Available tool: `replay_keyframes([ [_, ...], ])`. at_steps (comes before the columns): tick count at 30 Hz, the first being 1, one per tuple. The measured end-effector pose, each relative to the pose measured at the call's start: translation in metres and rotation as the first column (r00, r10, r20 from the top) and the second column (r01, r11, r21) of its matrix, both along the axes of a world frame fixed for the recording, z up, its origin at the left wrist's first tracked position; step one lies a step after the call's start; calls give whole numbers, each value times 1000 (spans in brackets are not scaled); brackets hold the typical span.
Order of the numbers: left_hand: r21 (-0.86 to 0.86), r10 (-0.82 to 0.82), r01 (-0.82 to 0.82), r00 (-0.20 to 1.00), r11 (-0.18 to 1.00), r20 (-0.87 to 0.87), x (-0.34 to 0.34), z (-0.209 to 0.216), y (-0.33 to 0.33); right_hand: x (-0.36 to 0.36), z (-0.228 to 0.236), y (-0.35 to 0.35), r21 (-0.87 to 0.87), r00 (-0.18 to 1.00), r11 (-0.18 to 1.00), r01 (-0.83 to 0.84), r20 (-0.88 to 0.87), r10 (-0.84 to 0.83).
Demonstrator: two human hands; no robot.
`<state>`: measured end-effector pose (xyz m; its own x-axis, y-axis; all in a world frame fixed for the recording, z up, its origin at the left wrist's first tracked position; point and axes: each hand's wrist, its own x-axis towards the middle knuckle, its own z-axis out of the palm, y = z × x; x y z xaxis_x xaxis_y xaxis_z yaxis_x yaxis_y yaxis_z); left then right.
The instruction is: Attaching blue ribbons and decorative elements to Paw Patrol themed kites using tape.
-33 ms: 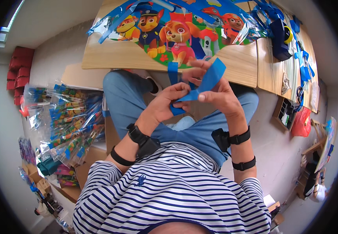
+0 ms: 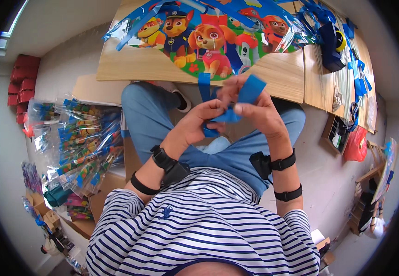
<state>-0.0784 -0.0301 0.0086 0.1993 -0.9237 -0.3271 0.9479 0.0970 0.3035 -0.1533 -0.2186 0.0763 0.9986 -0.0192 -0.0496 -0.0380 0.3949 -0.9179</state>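
Above my lap, a wide, glossy blue ribbon (image 2: 253, 88) runs between both hands, with a loop and loose ends. My left hand (image 2: 195, 122) pinches it near the crossing point, fingers curled and pressed together. My right hand (image 2: 264, 117) has its thumb on the ribbon and the upper end standing up past its fingers. The fingers of that hand are smeared by motion. One ribbon end (image 2: 204, 85) sticks up beyond my left hand, and another piece hangs below it. How the strips cross between the fingers is partly hidden.
Ahead stands a wooden table (image 2: 135, 64) bearing a colourful cartoon-dog sheet (image 2: 188, 62) and blue ribbons. A dark blue box (image 2: 332, 50) and scissors (image 2: 354, 110) lie at the right. Clear-bagged packets (image 2: 82, 142) are piled at the left, near red bundles (image 2: 23, 85). A red bag (image 2: 355, 145) sits right.
The ribbon stretch between my hands has shortened and bunched near my right thumb. Its upper end sits slightly lower, and my right fingers have shifted.
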Motion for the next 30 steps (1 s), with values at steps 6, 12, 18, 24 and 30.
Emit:
replay_keyframes([
  [6,354,14,-393,686,849,728,7,10,-12,-3,-29,29,-977,983,207,44,5,-184],
  [12,275,90,-395,696,876,713,9,29,-26,2,-40,50,-998,965,-55,-5,10,-261],
  [18,248,40,-335,663,909,747,49,34,-16,-16,-34,23,-205,917,978,32,-383,-110],
  [24,175,-147,-404,101,898,984,73,44,-44,-8,-65,26,-122,871,968,221,-422,-252],
  [30,-2,-322,-508,-548,861,772,22,18,-33,1,-111,36,16,702,889,458,-621,-350],
])
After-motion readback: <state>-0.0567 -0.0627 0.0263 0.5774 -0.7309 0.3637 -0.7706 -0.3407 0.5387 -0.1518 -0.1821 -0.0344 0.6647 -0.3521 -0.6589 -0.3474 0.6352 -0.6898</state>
